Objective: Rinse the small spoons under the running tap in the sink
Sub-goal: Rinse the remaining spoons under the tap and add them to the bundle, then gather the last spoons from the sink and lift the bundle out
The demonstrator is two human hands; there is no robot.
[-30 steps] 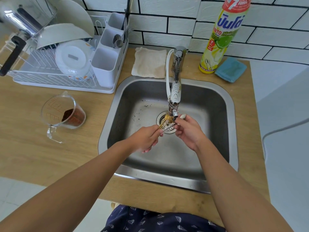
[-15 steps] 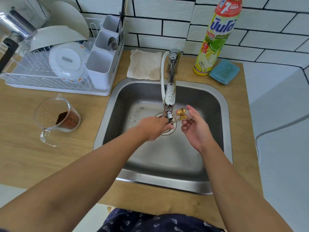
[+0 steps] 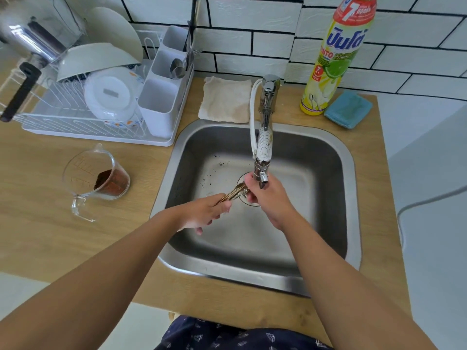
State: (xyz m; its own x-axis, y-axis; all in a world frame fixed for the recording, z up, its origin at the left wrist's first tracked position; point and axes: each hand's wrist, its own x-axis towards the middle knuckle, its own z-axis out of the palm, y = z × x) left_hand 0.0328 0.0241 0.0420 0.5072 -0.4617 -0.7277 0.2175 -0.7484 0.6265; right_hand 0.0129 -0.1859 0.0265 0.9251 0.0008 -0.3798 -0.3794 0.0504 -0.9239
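Note:
Several small gold spoons (image 3: 233,194) lie bunched together over the drain of the steel sink (image 3: 351,198). My left hand (image 3: 207,210) grips their handles from the left. My right hand (image 3: 270,198) curls around their bowl ends, hiding them, directly beneath the nozzle of the chrome tap (image 3: 264,137). The water stream itself is too faint to make out.
Dark specks (image 3: 214,170) dot the sink floor. On the wooden counter stand a glass measuring cup (image 3: 101,178) with brown powder, a white dish rack (image 3: 75,127) with a cutlery holder (image 3: 159,107), a beige cloth (image 3: 225,99), a detergent bottle (image 3: 336,54) and a blue sponge (image 3: 348,109).
Half a second ago my right hand held the spoons bowls-up, right of the tap. Now my left hand has the handles and my right hand wraps the bowls under the nozzle.

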